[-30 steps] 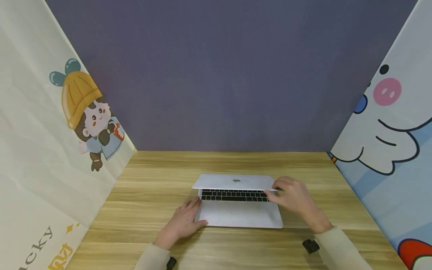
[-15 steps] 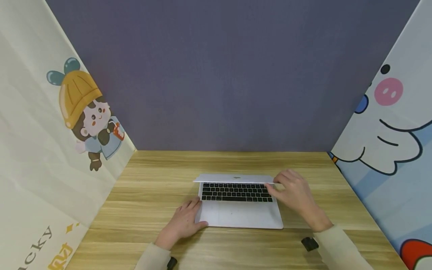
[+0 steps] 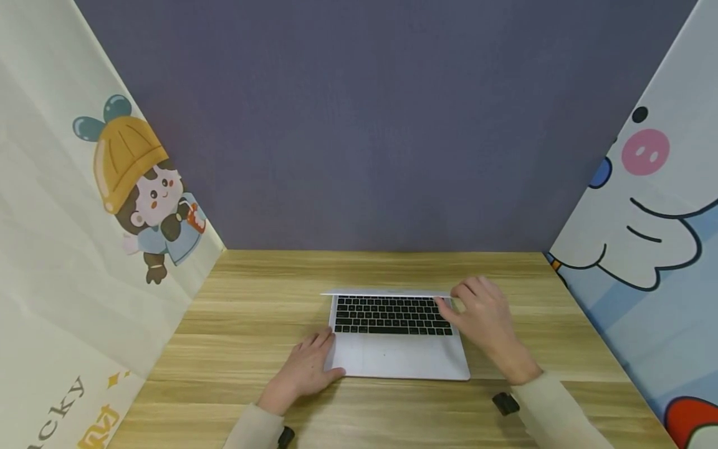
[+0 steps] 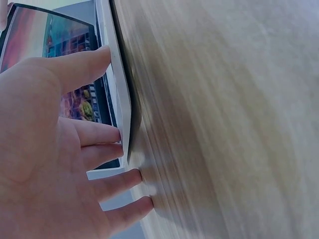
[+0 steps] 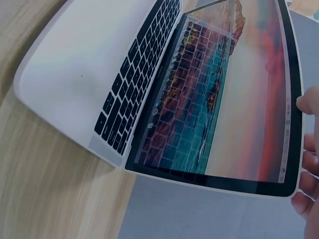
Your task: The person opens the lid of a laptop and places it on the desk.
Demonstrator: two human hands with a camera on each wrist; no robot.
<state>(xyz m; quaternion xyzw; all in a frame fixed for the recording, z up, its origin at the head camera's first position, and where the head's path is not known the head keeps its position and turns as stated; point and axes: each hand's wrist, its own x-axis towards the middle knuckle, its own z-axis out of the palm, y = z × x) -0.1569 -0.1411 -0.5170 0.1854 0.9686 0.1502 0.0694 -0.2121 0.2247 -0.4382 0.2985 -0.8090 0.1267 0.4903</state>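
A silver laptop (image 3: pixel 398 358) lies on the wooden table, its black keyboard (image 3: pixel 392 315) facing up. Its raised lid (image 3: pixel 387 292) stands nearly edge-on in the head view. In the right wrist view the lit screen (image 5: pixel 244 114) shows a colourful seascape. My right hand (image 3: pixel 482 315) pinches the lid's right upper corner, thumb on the screen's bezel and fingers behind. My left hand (image 3: pixel 305 368) rests at the base's front left corner. In the left wrist view its fingers are fairly straight, the thumb and two fingers touching the base and the other two on the table.
The wooden table (image 3: pixel 252 324) runs back to a grey-purple panel (image 3: pixel 381 137). White panels with cartoon prints stand on both sides, a child in a yellow hat (image 3: pixel 131 165) at left and a pink-snouted figure (image 3: pixel 645 152) at right. Both forearms wear pale sleeves (image 3: pixel 552 405).
The laptop lid has swung up and back with my right hand, and more of the keyboard shows. My left hand and the base have stayed in place.
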